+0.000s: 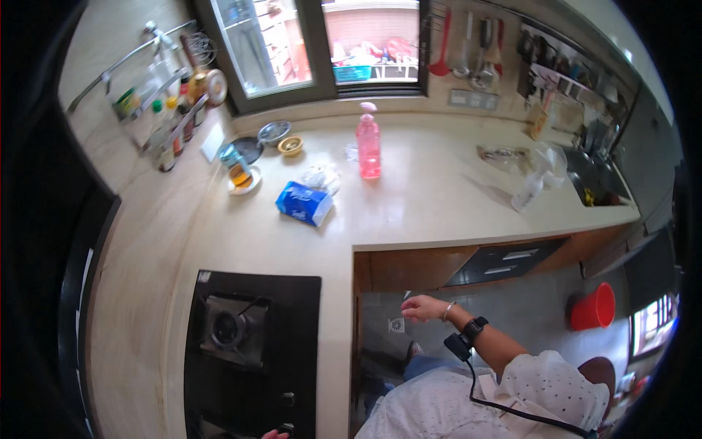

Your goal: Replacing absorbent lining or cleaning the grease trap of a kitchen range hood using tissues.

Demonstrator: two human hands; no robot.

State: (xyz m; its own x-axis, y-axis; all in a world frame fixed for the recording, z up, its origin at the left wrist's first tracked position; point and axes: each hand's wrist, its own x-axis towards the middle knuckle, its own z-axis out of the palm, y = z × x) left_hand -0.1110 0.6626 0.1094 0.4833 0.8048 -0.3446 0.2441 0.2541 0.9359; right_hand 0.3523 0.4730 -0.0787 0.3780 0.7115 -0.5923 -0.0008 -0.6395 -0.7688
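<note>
At the bottom edge, only the fingertips of my left hand point(274, 434) show. They are at the lower control knob point(286, 428) of a black glass gas hob point(252, 378); the rest of that hand is cut off. A second knob point(288, 398) sits just above it. My right hand point(421, 308), with a bracelet and a dark wristwatch point(475, 328), hangs over the floor beside the counter, fingers loosely curled. A thin white sliver point(407, 294) shows by its fingers; whether it is held is unclear. The hob's burner point(226, 328) has no pot on it and no visible flame.
On the pale countertop point(428, 214) are a blue tissue pack point(305, 203), a pink pump bottle point(369, 145), a jar of amber liquid point(237, 169) and a white spray bottle point(527, 192). A sink point(589, 170) lies at the right. A red bucket point(593, 308) stands on the floor.
</note>
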